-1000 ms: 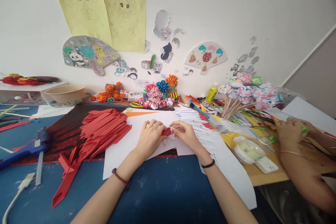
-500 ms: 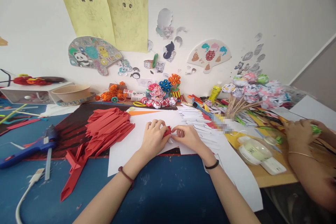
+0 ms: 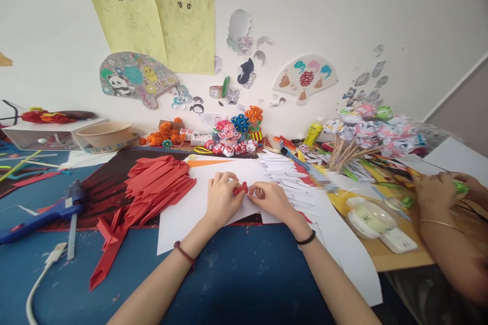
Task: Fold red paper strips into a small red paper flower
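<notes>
Over a white sheet (image 3: 183,213), my left hand (image 3: 224,200) pinches a small piece of folded red paper (image 3: 242,189) between thumb and fingers. From the other side my right hand (image 3: 272,202) meets it, thumb and forefinger closed at the paper's right edge. Part of the piece is hidden behind my fingers. To the left of my left hand lies a heap of folded red paper strips (image 3: 158,185). Rows of folded white paper strips (image 3: 284,183) lie just beyond my right hand.
A blue glue gun (image 3: 57,216) and a white cable (image 3: 38,277) lie at left. Paper flowers (image 3: 229,132) line the wall, with a stick-stemmed bouquet (image 3: 354,132) at right. Another person's hands (image 3: 438,195) hold something green beside a clear container (image 3: 369,218).
My left fingers have shifted and spread a little, so more of the red paper shows between my hands. The other person's hands have barely moved.
</notes>
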The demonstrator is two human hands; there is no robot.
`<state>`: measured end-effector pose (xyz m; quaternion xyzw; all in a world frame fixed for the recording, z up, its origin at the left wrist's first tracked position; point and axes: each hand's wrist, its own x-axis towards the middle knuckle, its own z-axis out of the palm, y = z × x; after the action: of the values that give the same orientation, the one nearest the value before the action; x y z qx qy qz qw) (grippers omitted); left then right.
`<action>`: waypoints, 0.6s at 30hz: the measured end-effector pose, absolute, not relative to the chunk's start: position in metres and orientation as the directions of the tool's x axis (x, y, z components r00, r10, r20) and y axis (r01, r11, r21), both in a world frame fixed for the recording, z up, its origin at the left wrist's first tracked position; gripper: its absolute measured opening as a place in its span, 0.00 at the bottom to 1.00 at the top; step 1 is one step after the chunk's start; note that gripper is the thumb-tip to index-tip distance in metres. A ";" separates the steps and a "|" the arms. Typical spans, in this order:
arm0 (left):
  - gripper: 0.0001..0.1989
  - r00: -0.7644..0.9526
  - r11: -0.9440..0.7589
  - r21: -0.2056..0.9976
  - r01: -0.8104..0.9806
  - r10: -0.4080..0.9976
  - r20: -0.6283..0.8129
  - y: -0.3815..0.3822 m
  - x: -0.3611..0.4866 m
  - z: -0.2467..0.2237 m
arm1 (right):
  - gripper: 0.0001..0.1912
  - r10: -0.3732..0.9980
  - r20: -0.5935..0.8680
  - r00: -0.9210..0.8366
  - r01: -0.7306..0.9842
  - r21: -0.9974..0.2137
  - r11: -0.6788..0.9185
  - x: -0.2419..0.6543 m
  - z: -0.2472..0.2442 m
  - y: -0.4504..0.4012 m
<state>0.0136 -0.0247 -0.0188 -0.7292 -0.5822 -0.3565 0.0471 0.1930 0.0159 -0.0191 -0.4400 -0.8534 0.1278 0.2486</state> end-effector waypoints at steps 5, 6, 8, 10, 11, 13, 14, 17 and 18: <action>0.08 0.090 -0.313 0.294 0.903 0.808 0.583 -0.026 0.013 -0.019 | 0.11 0.782 0.353 -0.514 0.692 -0.367 0.621 0.189 -0.022 0.013; 0.09 0.098 -0.316 0.278 0.907 0.802 0.590 -0.027 0.014 -0.018 | 0.11 0.769 0.367 -0.523 0.688 -0.351 0.635 0.189 -0.023 0.012; 0.09 0.109 -0.318 0.257 0.913 0.794 0.598 -0.028 0.015 -0.018 | 0.10 0.745 0.390 -0.541 0.676 -0.326 0.661 0.187 -0.026 0.011; 0.08 0.110 -0.320 0.256 0.912 0.793 0.599 -0.028 0.017 -0.017 | 0.09 0.729 0.402 -0.554 0.666 -0.312 0.678 0.186 -0.028 0.010; 0.08 0.110 -0.324 0.264 0.908 0.796 0.596 -0.027 0.018 -0.017 | 0.09 0.725 0.406 -0.556 0.663 -0.310 0.682 0.185 -0.028 0.010; 0.07 0.110 -0.336 0.294 0.895 0.804 0.585 -0.027 0.019 -0.017 | 0.09 0.719 0.414 -0.557 0.657 -0.309 0.687 0.185 -0.028 0.009; 0.07 0.109 -0.342 0.309 0.888 0.807 0.580 -0.026 0.019 -0.017 | 0.09 0.717 0.418 -0.557 0.654 -0.312 0.690 0.184 -0.027 0.009; 0.07 0.098 -0.345 0.330 0.879 0.807 0.582 -0.026 0.019 -0.015 | 0.10 0.715 0.413 -0.564 0.625 -0.352 0.697 0.184 -0.027 0.010; 0.08 0.089 -0.339 0.333 0.880 0.805 0.586 -0.026 0.018 -0.014 | 0.10 0.714 0.408 -0.569 0.609 -0.375 0.699 0.184 -0.028 0.010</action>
<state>0.0179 -0.0264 -0.0144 -0.7360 -0.5723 -0.3578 0.0521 0.1842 0.0103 -0.0278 -0.3758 -0.8804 0.0965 0.2728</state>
